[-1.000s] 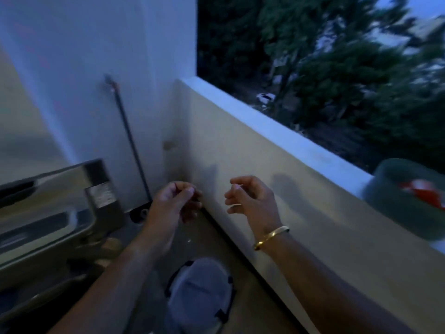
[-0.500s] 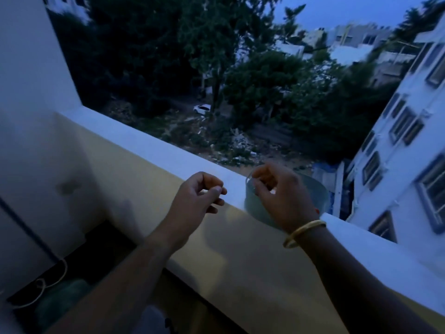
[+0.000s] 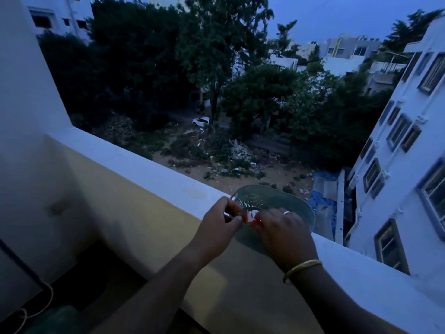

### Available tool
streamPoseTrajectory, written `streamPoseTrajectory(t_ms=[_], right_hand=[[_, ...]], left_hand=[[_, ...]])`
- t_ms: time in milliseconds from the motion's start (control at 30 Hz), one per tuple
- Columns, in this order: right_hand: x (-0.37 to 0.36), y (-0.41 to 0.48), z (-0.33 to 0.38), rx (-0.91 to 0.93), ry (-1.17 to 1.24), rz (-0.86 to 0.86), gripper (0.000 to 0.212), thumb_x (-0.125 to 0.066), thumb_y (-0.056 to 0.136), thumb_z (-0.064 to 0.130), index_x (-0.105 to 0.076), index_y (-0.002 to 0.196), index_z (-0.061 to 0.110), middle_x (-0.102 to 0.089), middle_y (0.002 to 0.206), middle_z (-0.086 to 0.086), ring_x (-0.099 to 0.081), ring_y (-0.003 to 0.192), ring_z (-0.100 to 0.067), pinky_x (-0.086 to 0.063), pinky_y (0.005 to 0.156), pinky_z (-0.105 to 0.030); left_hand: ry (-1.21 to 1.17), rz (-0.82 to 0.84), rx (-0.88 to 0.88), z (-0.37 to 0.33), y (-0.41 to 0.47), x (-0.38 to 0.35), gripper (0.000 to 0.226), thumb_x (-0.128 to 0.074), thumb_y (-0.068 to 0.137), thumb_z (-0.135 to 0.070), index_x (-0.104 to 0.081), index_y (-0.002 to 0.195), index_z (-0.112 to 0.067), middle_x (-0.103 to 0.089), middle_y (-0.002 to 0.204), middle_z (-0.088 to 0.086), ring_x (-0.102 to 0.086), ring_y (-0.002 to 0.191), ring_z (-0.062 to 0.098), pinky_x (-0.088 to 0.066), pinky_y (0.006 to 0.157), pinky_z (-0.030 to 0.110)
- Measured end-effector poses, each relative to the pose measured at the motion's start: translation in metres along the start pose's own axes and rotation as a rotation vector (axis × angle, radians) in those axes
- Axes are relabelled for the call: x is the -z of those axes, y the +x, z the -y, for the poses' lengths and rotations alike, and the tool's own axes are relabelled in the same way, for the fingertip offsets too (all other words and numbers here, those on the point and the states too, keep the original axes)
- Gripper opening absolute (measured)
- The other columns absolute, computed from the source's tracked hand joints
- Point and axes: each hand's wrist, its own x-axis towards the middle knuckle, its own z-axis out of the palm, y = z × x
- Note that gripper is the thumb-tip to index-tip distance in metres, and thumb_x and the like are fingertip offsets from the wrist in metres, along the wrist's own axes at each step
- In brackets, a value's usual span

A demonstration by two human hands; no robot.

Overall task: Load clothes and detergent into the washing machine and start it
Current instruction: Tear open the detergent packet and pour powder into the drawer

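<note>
Presently: small red-and-white detergent sachet [image 3: 251,216], likely light, crinkly, slippery, pinched between left hand [image 3: 220,225] and right hand [image 3: 284,231] over perforated green plastic basket [image 3: 289,203]; grip edges.

Dusk, low light. Balcony parapet ledge [image 3: 149,169] runs in front of me from far left to near right, flat pale top, yellowish inner face below it. One thing sits directly on the ledge: a grey-green plastic basket [image 3: 292,204], perforated wall visible on its far-left inside, its near side overhanging the inner edge a little. Inside it, something small, red and white [image 3: 251,216]; too blurred to identify. Rest of the ledge top bare on both sides of the basket. Balcony floor [image 3: 96,280] lies dark at near left; a pale cord [image 3: 47,302] loops on it by the left wall.
</note>
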Motion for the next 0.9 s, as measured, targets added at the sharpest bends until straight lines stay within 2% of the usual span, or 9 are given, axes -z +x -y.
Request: streamPoseTrajectory(t_ms=[100,167,300,433,633,700,767,833,900], right_hand=[[-0.003,0.008,-0.001,0.018,-0.019,-0.007,0.019,-0.083,0.086,0.025,-0.067,0.076,0.023,-0.07,0.073,0.001,-0.067,0.06,-0.026,-0.056,0.056,-0.038],[-0.003,0.015,-0.005,-0.007,-0.022,0.018,0.019,-0.082,0.087,0.023,-0.067,0.075,0.021,-0.07,0.074,-0.001,-0.066,0.061,-0.027,-0.057,0.057,-0.04],[0.001,0.037,-0.021,-0.072,-0.02,-0.005,0.007,-0.067,0.098,0.028,-0.071,0.097,0.022,-0.075,0.093,-0.002,-0.072,0.081,-0.026,-0.061,0.074,-0.043],[0.011,0.061,-0.039,-0.115,0.002,-0.01,0.021,-0.052,0.108,0.034,-0.068,0.102,0.021,-0.076,0.097,-0.004,-0.072,0.087,-0.026,-0.062,0.079,-0.044],[0.054,0.083,-0.027,-0.037,0.042,-0.216,0.009,-0.073,0.095,0.022,-0.072,0.089,0.015,-0.072,0.085,-0.004,-0.067,0.072,-0.028,-0.058,0.067,-0.042],[0.074,0.091,-0.015,0.039,0.064,-0.243,0.018,-0.067,0.093,0.03,-0.074,0.094,0.013,-0.072,0.089,-0.004,-0.068,0.076,-0.029,-0.058,0.069,-0.044],[0.091,0.097,0.002,0.107,0.104,-0.278,0.027,-0.059,0.09,0.033,-0.074,0.097,0.011,-0.074,0.093,-0.006,-0.07,0.079,-0.032,-0.059,0.07,-0.046],[0.099,0.102,0.023,0.165,0.149,-0.317,0.026,-0.06,0.09,0.029,-0.075,0.101,0.011,-0.075,0.096,-0.008,-0.071,0.079,-0.032,-0.061,0.069,-0.046],[0.102,0.103,0.043,0.23,0.243,-0.36,0.023,-0.065,0.093,0.026,-0.076,0.106,0.011,-0.077,0.098,-0.008,-0.072,0.076,-0.029,-0.063,0.066,-0.044]], left_hand=[[-0.041,0.015,0.06,0.0,-0.003,0.001,0.01,-0.07,0.102,-0.01,-0.065,0.107,-0.018,-0.073,0.108,0.004,-0.075,0.103,0.028,-0.065,0.095,0.052],[-0.043,0.034,0.077,-0.001,-0.004,0.002,0.01,-0.07,0.103,-0.013,-0.064,0.109,-0.018,-0.072,0.112,0.004,-0.074,0.107,0.033,-0.064,0.094,0.054],[0.004,0.109,0.089,-0.004,-0.006,0.007,0.012,-0.068,0.106,-0.02,-0.063,0.117,-0.019,-0.07,0.12,-0.002,-0.071,0.098,0.022,-0.063,0.093,0.046],[0.042,0.13,0.085,-0.006,-0.006,0.008,0.015,-0.068,0.107,-0.021,-0.063,0.12,-0.018,-0.067,0.126,0.001,-0.069,0.101,0.02,-0.062,0.092,0.042],[-0.039,0.14,0.125,-0.003,-0.006,0.01,0.018,-0.069,0.107,-0.023,-0.063,0.122,-0.017,-0.068,0.125,0.002,-0.068,0.09,0.014,-0.059,0.08,0.029],[-0.086,0.096,0.105,-0.002,-0.007,0.013,0.016,-0.071,0.107,-0.022,-0.063,0.121,-0.019,-0.069,0.124,0.0,-0.069,0.089,0.011,-0.059,0.079,0.026],[-0.147,-0.031,0.054,-0.001,-0.011,0.024,0.018,-0.074,0.106,-0.026,-0.063,0.12,-0.027,-0.068,0.125,-0.006,-0.07,0.089,-0.002,-0.058,0.077,0.019],[-0.155,-0.204,-0.016,0.001,-0.017,0.046,0.03,-0.077,0.103,-0.034,-0.059,0.126,-0.036,-0.062,0.133,-0.014,-0.066,0.107,-0.011,-0.057,0.083,0.014],[-0.131,-0.297,-0.088,0.001,-0.025,0.073,0.045,-0.078,0.101,-0.046,-0.053,0.138,-0.042,-0.056,0.143,-0.025,-0.057,0.125,-0.015,-0.053,0.098,0.016]])
